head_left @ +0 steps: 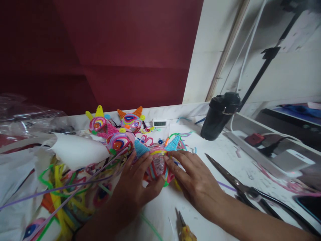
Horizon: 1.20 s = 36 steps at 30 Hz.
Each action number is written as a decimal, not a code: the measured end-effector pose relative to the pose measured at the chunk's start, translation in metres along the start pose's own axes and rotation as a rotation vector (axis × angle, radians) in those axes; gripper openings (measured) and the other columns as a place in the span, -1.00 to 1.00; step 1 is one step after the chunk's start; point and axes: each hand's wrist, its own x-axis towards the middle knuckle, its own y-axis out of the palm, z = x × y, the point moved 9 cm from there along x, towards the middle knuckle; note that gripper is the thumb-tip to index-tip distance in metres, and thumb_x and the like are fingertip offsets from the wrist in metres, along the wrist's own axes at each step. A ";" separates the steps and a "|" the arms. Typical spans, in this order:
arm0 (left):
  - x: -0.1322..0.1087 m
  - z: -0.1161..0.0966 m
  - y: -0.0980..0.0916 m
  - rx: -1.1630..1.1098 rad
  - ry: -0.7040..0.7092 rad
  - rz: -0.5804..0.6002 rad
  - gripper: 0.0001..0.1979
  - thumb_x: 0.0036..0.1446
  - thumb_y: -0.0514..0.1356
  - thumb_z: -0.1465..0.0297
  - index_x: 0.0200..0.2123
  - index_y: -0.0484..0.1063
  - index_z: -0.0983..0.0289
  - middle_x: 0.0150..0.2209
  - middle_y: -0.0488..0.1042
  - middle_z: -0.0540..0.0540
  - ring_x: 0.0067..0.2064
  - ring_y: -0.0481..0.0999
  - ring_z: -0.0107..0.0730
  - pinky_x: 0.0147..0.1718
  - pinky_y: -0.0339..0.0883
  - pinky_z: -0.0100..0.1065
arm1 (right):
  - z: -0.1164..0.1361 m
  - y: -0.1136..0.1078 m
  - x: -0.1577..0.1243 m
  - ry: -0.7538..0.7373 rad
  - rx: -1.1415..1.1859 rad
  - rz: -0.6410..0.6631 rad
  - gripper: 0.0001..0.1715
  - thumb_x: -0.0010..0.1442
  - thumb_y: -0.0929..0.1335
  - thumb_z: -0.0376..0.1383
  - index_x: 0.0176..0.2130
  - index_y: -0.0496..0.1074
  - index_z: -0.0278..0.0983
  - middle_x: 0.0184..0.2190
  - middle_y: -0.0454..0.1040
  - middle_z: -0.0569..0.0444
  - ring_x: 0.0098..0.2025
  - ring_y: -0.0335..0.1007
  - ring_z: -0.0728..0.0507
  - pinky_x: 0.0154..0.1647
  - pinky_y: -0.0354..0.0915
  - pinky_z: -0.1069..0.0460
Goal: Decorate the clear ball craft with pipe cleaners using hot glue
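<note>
Both my hands press on a colourful pipe-cleaner mask [158, 164] with blue ears, lying on the white table [225, 157]. My left hand [135, 184] lies on its left side, fingers stretched and together over the coils. Spread flat across the mask's right side is my right hand [190, 174]. The mask's middle shows pink and clear between the two hands.
Finished pipe-cleaner masks [117, 129] lie behind. Loose pipe cleaners [60, 187] and plastic bags [22, 120] fill the left. Long black scissors [240, 187] lie at the right, small yellow pliers [184, 229] at the front, a black bottle [218, 115] and a small timer [159, 123] behind.
</note>
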 end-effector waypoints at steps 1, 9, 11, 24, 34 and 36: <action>-0.001 0.000 0.001 -0.009 -0.005 0.006 -0.69 0.04 0.32 0.52 -0.14 0.42 0.13 0.03 0.41 0.14 0.13 0.42 -0.11 0.15 0.25 0.14 | 0.000 0.000 0.000 -0.005 0.007 -0.003 -0.66 0.32 0.25 -0.45 0.07 0.36 -0.45 -0.01 0.45 -0.26 -0.02 0.32 -0.30 -0.14 0.35 -0.19; -0.002 0.001 0.003 -0.003 -0.025 -0.012 -0.73 0.06 0.29 0.49 -0.14 0.41 0.15 0.01 0.44 0.10 0.10 0.45 -0.17 0.19 0.22 0.10 | -0.001 0.003 0.000 -0.009 0.031 0.033 -0.67 0.32 0.25 -0.44 0.07 0.37 -0.46 -0.03 0.47 -0.23 -0.05 0.31 -0.31 -0.15 0.34 -0.20; -0.001 0.000 0.002 -0.001 -0.011 -0.013 -0.71 0.06 0.29 0.51 -0.14 0.40 0.14 0.02 0.43 0.09 0.10 0.45 -0.16 0.18 0.24 0.11 | 0.000 0.003 0.000 -0.015 0.026 0.030 -0.68 0.32 0.25 -0.44 0.05 0.38 -0.46 -0.04 0.48 -0.22 -0.05 0.31 -0.31 -0.16 0.33 -0.20; -0.001 -0.003 -0.001 -0.012 0.020 -0.005 -0.67 0.06 0.31 0.52 -0.12 0.39 0.13 0.09 0.36 0.16 0.16 0.38 -0.09 0.13 0.26 0.18 | -0.003 0.003 -0.002 -0.010 0.075 0.022 -0.69 0.32 0.25 -0.43 0.04 0.37 -0.45 -0.04 0.47 -0.22 -0.02 0.29 -0.31 -0.15 0.27 -0.18; -0.001 0.001 -0.002 -0.076 0.000 0.040 -0.69 0.13 0.24 0.54 -0.08 0.40 0.12 0.09 0.35 0.18 0.17 0.38 -0.12 0.15 0.25 0.16 | -0.005 -0.001 0.003 -0.035 0.076 0.044 -0.68 0.35 0.22 -0.41 0.05 0.38 -0.43 -0.03 0.50 -0.13 -0.02 0.28 -0.27 -0.10 0.20 -0.17; -0.002 0.001 -0.002 -0.066 -0.002 0.049 -0.68 0.14 0.23 0.54 -0.06 0.39 0.11 0.10 0.35 0.18 0.17 0.38 -0.13 0.15 0.24 0.15 | -0.005 -0.002 0.003 -0.037 0.072 0.041 -0.69 0.35 0.22 -0.40 0.03 0.39 -0.45 -0.06 0.51 -0.15 -0.03 0.29 -0.27 -0.09 0.20 -0.17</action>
